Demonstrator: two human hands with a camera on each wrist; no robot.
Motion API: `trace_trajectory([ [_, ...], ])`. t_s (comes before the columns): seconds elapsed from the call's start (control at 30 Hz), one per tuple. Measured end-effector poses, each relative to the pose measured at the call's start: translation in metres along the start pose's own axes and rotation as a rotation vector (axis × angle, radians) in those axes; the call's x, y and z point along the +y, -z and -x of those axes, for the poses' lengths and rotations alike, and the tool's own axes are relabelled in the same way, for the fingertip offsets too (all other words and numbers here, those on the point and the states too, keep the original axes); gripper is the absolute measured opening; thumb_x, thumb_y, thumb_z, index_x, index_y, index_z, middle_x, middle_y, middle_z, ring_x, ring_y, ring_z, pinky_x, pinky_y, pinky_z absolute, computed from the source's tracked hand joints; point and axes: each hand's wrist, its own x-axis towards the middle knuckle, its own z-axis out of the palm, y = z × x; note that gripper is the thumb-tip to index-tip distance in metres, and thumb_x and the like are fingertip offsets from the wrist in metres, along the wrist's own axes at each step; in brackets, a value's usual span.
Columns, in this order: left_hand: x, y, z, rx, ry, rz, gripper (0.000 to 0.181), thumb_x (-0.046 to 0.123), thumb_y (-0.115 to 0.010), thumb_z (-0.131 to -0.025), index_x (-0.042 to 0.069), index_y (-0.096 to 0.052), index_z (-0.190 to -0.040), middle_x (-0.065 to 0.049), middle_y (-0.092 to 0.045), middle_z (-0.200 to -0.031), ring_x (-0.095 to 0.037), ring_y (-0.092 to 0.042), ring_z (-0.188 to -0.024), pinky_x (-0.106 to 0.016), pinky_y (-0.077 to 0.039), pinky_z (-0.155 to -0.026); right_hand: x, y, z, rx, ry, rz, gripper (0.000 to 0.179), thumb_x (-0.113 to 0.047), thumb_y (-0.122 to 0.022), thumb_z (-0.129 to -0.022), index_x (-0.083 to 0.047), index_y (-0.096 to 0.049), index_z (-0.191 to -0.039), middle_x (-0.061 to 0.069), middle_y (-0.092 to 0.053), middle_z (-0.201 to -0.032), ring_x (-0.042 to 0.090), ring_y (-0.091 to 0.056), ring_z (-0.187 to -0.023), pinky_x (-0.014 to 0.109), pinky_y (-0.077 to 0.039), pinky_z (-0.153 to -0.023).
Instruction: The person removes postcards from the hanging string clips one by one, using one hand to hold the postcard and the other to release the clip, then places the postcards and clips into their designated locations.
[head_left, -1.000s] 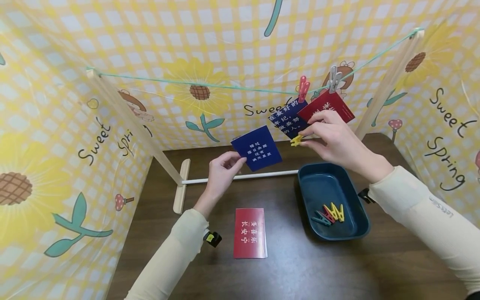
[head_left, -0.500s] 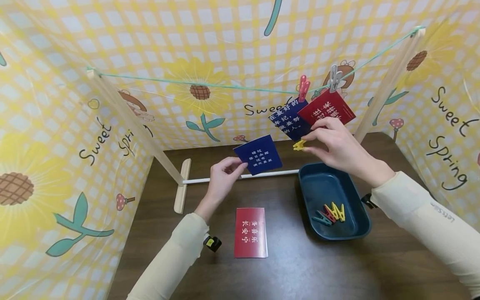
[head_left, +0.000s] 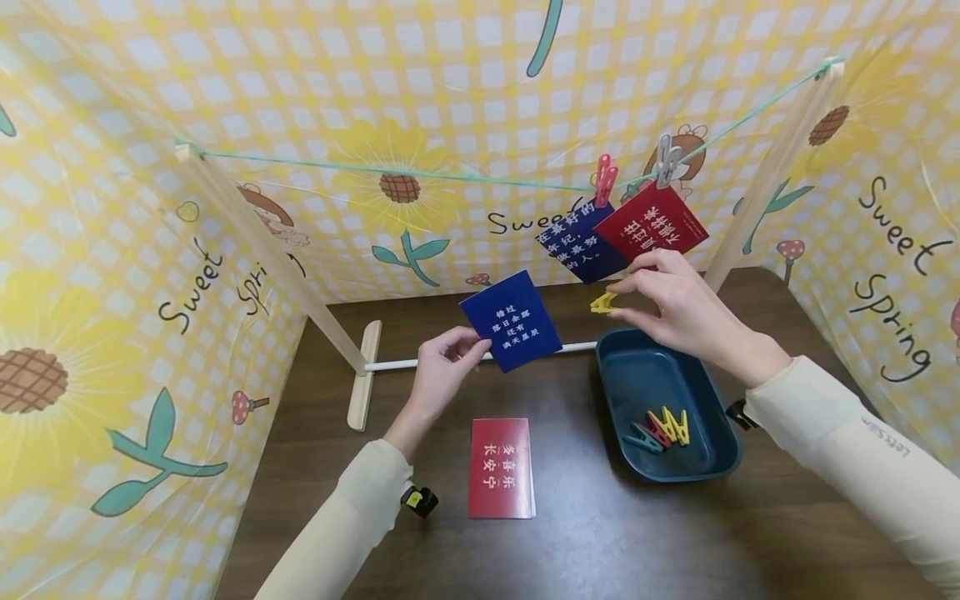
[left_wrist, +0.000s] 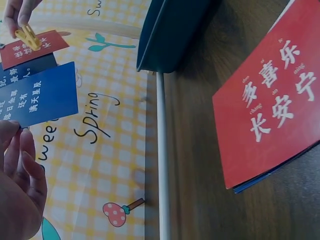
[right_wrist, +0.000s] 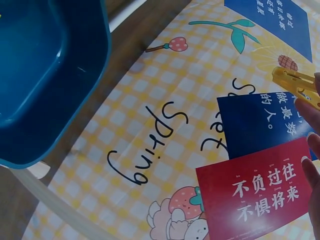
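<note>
Between thumb and fingers, my left hand (head_left: pixel 444 367) pinches the edge of a blue card (head_left: pixel 513 321) with white lettering, raised above the table and tilted. To its right, my right hand (head_left: pixel 684 307) pinches a yellow clothespin (head_left: pixel 602 302), apart from the card. Behind that hand, a second blue card (head_left: pixel 577 242) hangs from a green string (head_left: pixel 450 175) by a pink clothespin (head_left: pixel 605 179). A red card (head_left: pixel 652 221) hangs beside it from a grey clothespin (head_left: pixel 666 160). In the right wrist view, the yellow clothespin (right_wrist: pixel 292 82) shows near the fingertips.
Wooden posts (head_left: pixel 266 250) hold the string at both ends, joined low down by a white rod (head_left: pixel 405 364). A dark blue tray (head_left: pixel 723 454) at right contains several clothespins (head_left: pixel 663 429). Red-topped stacked cards (head_left: pixel 500 471) lie on the brown table (head_left: pixel 600 533).
The blue card in my left hand has come down a little and its tilt has shifted. My right hand has sunk slightly with the yellow clothespin, uncovering more of the hanging red card.
</note>
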Motion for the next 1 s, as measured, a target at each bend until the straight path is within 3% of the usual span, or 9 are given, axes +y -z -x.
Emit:
trace_trajectory([
  [0.17,-0.002,0.001,0.005,-0.011,0.027,0.017,0.012,0.011,-0.079,-0.094,0.000,-0.077,-0.099,-0.020,-0.066,-0.074,-0.015,-0.059,-0.059,-0.021,-0.043,-0.055,0.000,-0.003,0.008,0.000,-0.027,-0.001,0.064,-0.060,-0.055,-0.101,0.001,-0.075,-0.106,0.017,-0.071,-0.100,0.036,-0.057,-0.104,0.044,-0.042,-0.091],
  [0.37,-0.004,0.001,0.010,-0.095,0.076,0.034,0.012,0.012,-0.079,-0.094,0.002,-0.077,-0.100,-0.023,-0.065,-0.077,-0.015,-0.058,-0.062,-0.021,-0.046,-0.058,0.000,-0.006,0.016,-0.014,-0.069,-0.005,0.068,-0.064,-0.053,-0.100,0.000,-0.075,-0.109,0.019,-0.068,-0.108,0.035,-0.056,-0.109,0.039,-0.044,-0.091],
  [0.47,-0.003,0.001,0.012,-0.131,0.082,0.030,0.012,0.011,-0.078,-0.094,0.002,-0.076,-0.101,-0.019,-0.066,-0.076,-0.021,-0.060,-0.063,-0.022,-0.048,-0.059,0.001,-0.008,0.018,-0.019,-0.080,-0.011,0.068,-0.064,-0.054,-0.100,-0.001,-0.075,-0.110,0.018,-0.067,-0.109,0.034,-0.055,-0.109,0.037,-0.044,-0.092],
  [0.7,-0.003,-0.002,0.016,-0.171,0.080,0.049,0.011,0.008,-0.078,-0.093,0.000,-0.075,-0.100,-0.010,-0.068,-0.076,-0.051,-0.059,-0.070,-0.023,-0.050,-0.059,0.000,-0.008,0.021,-0.028,-0.101,-0.019,0.066,-0.064,-0.055,-0.099,-0.002,-0.075,-0.111,0.017,-0.068,-0.110,0.033,-0.055,-0.111,0.036,-0.044,-0.093],
  [0.8,-0.004,-0.002,0.018,-0.183,0.090,0.056,0.011,0.008,-0.078,-0.093,0.000,-0.075,-0.100,-0.011,-0.068,-0.076,-0.047,-0.061,-0.068,-0.024,-0.051,-0.059,0.000,-0.008,0.022,-0.038,-0.105,-0.017,0.067,-0.064,-0.054,-0.099,-0.002,-0.075,-0.111,0.016,-0.068,-0.109,0.033,-0.055,-0.110,0.037,-0.044,-0.091],
  [1.0,-0.007,-0.002,0.023,-0.190,0.113,0.060,0.012,0.008,-0.079,-0.093,-0.001,-0.076,-0.101,-0.014,-0.069,-0.081,-0.022,-0.062,-0.061,-0.026,-0.052,-0.060,0.001,-0.010,0.027,-0.064,-0.108,-0.023,0.067,-0.064,-0.054,-0.099,-0.003,-0.076,-0.111,0.014,-0.067,-0.107,0.030,-0.055,-0.108,0.036,-0.045,-0.089],
])
